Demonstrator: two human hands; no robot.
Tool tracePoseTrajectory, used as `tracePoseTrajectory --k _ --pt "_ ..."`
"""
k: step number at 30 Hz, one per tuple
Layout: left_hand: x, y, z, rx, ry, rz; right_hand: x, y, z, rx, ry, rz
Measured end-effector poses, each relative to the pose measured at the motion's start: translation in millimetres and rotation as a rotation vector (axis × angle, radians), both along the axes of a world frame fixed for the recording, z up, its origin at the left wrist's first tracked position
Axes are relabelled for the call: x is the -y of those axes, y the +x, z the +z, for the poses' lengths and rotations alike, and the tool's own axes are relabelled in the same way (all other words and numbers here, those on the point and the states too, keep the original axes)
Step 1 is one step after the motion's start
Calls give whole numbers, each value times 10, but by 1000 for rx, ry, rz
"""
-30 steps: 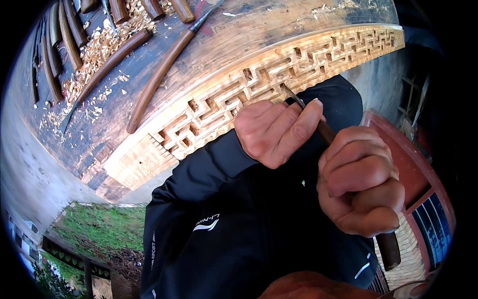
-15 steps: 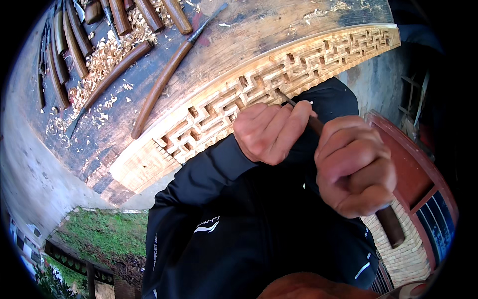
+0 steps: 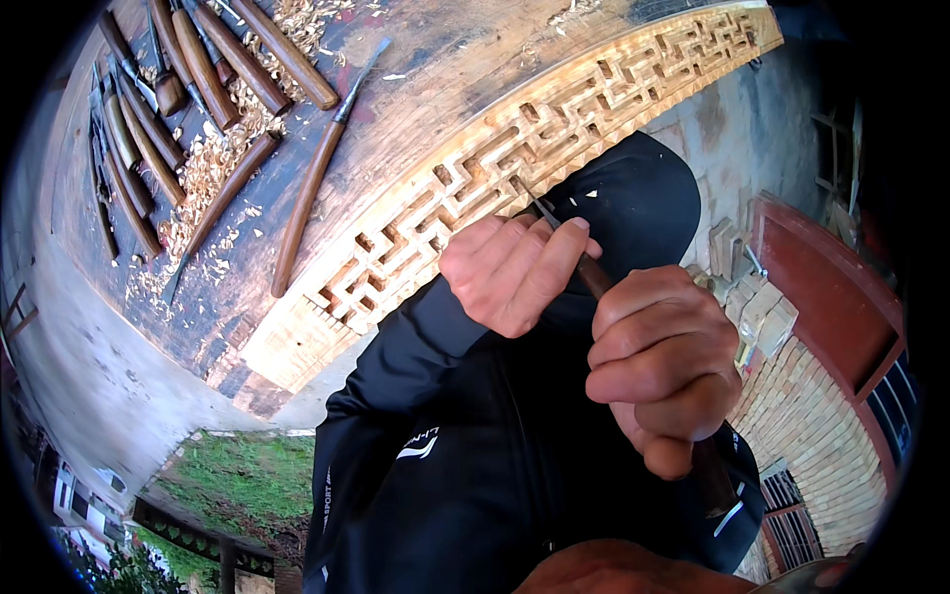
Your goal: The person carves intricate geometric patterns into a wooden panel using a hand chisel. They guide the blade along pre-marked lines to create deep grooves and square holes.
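A wood-carving chisel (image 3: 594,278) with a dark wooden handle slants across in front of me, its thin blade reaching the carved wooden panel (image 3: 465,188). My left hand (image 3: 513,275) is closed around the lower part of the tool near the blade, close beside the panel's near edge. Further up, my right hand (image 3: 665,358) wraps round the handle, whose butt sticks out below the fist. The panel is long, pale and curved along its far edge, cut with a maze-like pattern of grooves and recesses. The blade's very tip sits at a recess and is hard to make out.
The worn wooden table (image 3: 416,104) carries the panel. A long-handled chisel (image 3: 317,188) lies behind it; several more carving tools (image 3: 203,69) and curled wood shavings (image 3: 213,163) cover the far left. Bricks (image 3: 821,436) and a reddish frame (image 3: 831,292) stand at the right.
The panel and tools now appear shifted in the view, the loose tools lower. My right hand sits lower and further left in the picture. Both hands keep their grip; small chips show on the black cloth.
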State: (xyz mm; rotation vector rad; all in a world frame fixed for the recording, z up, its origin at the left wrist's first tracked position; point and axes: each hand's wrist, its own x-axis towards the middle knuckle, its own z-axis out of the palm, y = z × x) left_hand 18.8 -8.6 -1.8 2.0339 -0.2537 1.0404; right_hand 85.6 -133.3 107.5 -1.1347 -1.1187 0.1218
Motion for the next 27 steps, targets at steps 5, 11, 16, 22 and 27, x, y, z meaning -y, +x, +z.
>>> tracePoseTrajectory --k 5,11,16,22,27 --pt "15 4 0 -1 36 30 46 -38 16 19 -103 -74" --pt "15 -2 -11 8 40 38 45 -73 22 26 -123 -98" --pt "2 -60 6 -54 26 3 60 -93 -24 -16 -31 -61" --pt "22 4 -17 15 32 43 64 -98 -6 -7 -57 -82" --pt "35 9 -39 28 20 51 63 -127 -3 13 -84 -112"
